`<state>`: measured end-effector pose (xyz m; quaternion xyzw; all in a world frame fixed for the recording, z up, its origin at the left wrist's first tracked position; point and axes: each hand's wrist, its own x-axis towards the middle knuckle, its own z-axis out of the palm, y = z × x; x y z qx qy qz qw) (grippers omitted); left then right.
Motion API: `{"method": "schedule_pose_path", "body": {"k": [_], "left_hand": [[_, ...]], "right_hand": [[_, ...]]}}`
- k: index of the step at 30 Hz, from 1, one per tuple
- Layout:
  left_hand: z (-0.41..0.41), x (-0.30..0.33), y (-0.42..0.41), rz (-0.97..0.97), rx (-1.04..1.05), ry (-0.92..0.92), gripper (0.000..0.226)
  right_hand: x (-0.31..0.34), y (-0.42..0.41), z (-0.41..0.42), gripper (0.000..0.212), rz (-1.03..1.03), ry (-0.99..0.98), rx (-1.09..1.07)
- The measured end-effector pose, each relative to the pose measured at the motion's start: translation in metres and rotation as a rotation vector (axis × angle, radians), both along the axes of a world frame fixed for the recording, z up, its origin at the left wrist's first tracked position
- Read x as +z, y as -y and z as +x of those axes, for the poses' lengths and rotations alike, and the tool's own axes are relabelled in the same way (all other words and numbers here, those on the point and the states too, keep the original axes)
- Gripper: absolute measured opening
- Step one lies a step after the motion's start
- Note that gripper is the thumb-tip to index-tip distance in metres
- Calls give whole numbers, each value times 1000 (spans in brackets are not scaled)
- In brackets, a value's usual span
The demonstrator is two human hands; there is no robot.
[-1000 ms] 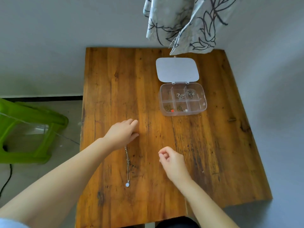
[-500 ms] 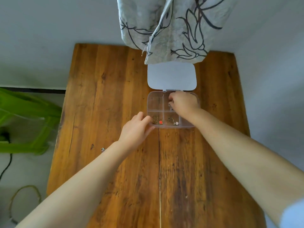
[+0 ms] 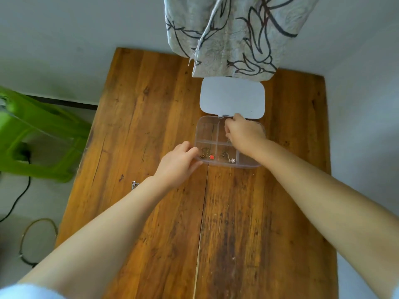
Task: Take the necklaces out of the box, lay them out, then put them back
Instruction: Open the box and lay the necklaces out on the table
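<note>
Wooden table (image 3: 151, 126): the largest surface in view; its long axis is seen running from 6 to 12 o'clock, and the box is borne on it toward 1 o'clock.
Curtain (image 3: 233, 35): patterned cloth is hung at 12 o'clock, with its hem just above the open lid (image 3: 232, 97).
Box (image 3: 205, 130): clear plastic, divided into compartments, long axis lying 9 to 3 o'clock; the lid is folded back flat toward 12 o'clock.
Right hand (image 3: 244, 134): placed over the far middle and far right compartments, fingers curled downward into them; whether a chain is pinched cannot be told, since the fingertips are hidden. It is judged the nearer hand for the next lift.
Left hand (image 3: 178, 164): laid at the box's near corner at 9 o'clock, fingers bent against the rim, steadying it rather than carrying anything.
Necklaces in box (image 3: 226, 157): small chains are seen in the near compartments, one with a red charm (image 3: 211, 157).
Laid-out necklace (image 3: 134, 184): a clasp end is visible at 9 o'clock of the left forearm; the rest is hidden.
Change: against half a second earlier, the right hand has been shifted slightly toward 12 o'clock inside the box; the left hand is kept at the same corner.
</note>
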<state>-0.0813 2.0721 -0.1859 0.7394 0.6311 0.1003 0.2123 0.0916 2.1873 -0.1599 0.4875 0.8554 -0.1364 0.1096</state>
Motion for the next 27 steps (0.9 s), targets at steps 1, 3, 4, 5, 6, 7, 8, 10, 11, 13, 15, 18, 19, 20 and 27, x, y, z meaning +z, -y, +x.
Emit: {"method": "schedule_pose_path", "body": {"k": [1, 3, 4, 5, 6, 7, 8, 10, 11, 13, 15, 18, 19, 20, 27], "left_hand": [[1, 3, 1, 11, 9, -6, 33], [5, 11, 4, 45, 71, 42, 47], [8, 17, 5, 68, 111, 106, 52], [13, 24, 5, 87, 143, 189, 56], [18, 32, 3, 88, 166, 279, 57], [24, 42, 1, 63, 179, 377, 58], [29, 51, -1, 8, 181, 479, 56], [36, 72, -3, -123, 143, 672, 46], [37, 81, -4, -185, 121, 740, 38], [30, 98, 1, -276, 90, 802, 25], [16, 109, 10, -323, 70, 826, 28], [-13, 120, 22, -379, 32, 802, 34], [-24, 122, 24, -412, 21, 770, 35], [-34, 122, 25, -448, 6, 723, 36], [-69, 82, 18, -623, -320, 132, 33]], "right_hand": [[11, 0, 3, 7, -17, -55, -42], [39, 2, 9, 7, -137, -182, -129], [55, 4, 12, 7, -213, -242, -168], [71, 7, 13, 5, -279, -298, -196], [87, 12, 13, 3, -328, -346, -208], [101, 18, 12, 2, -368, -393, -206], [113, 25, 10, 4, -404, -444, -201], [132, 39, 5, 4, -460, -538, -212], [140, 44, 4, 6, -465, -570, -225], [151, 55, 4, 12, -424, -603, -259], [155, 67, 6, 14, -368, -620, -325], [144, 95, 10, 13, -353, -607, -444], [136, 107, 10, 13, -372, -603, -480], [126, 122, 10, 12, -406, -608, -520], [37, 241, -36, 8, -840, -806, -983]]}}
